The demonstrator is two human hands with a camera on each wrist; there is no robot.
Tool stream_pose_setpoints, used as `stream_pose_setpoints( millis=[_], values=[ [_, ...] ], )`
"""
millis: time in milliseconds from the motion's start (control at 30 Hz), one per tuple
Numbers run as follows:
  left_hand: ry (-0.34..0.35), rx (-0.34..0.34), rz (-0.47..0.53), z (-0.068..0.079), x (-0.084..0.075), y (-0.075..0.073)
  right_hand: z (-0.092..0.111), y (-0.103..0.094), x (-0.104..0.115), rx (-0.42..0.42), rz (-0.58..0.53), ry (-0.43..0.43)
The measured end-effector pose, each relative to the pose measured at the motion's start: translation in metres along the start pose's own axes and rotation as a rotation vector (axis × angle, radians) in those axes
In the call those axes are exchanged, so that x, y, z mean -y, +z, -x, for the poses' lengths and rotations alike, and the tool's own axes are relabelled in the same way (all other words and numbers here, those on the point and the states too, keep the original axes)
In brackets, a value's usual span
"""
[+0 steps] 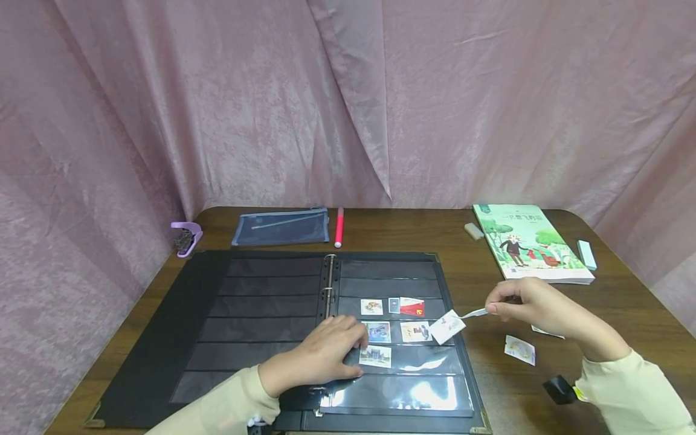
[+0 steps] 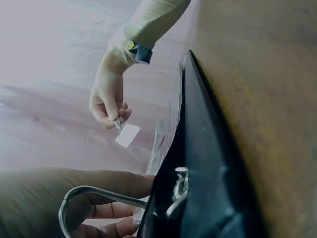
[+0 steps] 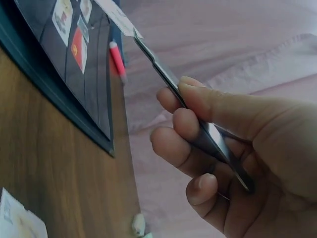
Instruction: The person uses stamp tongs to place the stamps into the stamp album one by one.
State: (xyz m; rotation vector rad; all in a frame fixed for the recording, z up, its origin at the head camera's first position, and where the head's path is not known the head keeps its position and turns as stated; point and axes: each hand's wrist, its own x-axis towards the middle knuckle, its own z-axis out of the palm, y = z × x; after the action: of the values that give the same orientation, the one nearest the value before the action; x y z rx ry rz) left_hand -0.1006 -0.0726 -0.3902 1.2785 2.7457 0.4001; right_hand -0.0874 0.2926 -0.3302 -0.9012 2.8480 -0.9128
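My right hand (image 1: 535,307) holds metal tweezers (image 3: 166,77) between thumb and fingers. Pinched at the tweezers' tip is a pale stamp (image 1: 447,327), above the right edge of the open black stamp album (image 1: 163,326). On the album's right page, my left hand (image 1: 323,350) rests beside a castle-like stamp (image 1: 375,356) and a blue stamp (image 1: 377,331), its fingers slightly bent. Other stamps sit in the strips above, among them a red one (image 1: 411,307). The left wrist view has a metal binder ring (image 2: 99,190) in front of the left hand.
Loose stamps, one face up (image 1: 519,350), lie on the wooden table (image 1: 473,386) near my right forearm. Along the back are a blue mesh pouch (image 1: 283,228), a red marker (image 1: 339,228), an eraser (image 1: 473,231) and a green book (image 1: 535,241). A purple clip (image 1: 187,238) lies far left.
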Motion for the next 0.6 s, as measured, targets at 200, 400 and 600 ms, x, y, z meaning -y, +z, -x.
stream_pose_setpoints(
  millis=[200,400,600],
  values=[
    [0.001,0.001,-0.004,0.000,0.000,0.000,-0.009,0.013,0.001,-0.011,0.011,0.056],
    [0.006,-0.003,0.001,0.000,0.000,0.001,-0.014,0.029,0.004,-0.055,0.012,0.094],
    [0.010,-0.013,-0.005,0.000,0.000,0.001,-0.018,0.040,0.010,-0.081,0.002,0.084]
  ],
)
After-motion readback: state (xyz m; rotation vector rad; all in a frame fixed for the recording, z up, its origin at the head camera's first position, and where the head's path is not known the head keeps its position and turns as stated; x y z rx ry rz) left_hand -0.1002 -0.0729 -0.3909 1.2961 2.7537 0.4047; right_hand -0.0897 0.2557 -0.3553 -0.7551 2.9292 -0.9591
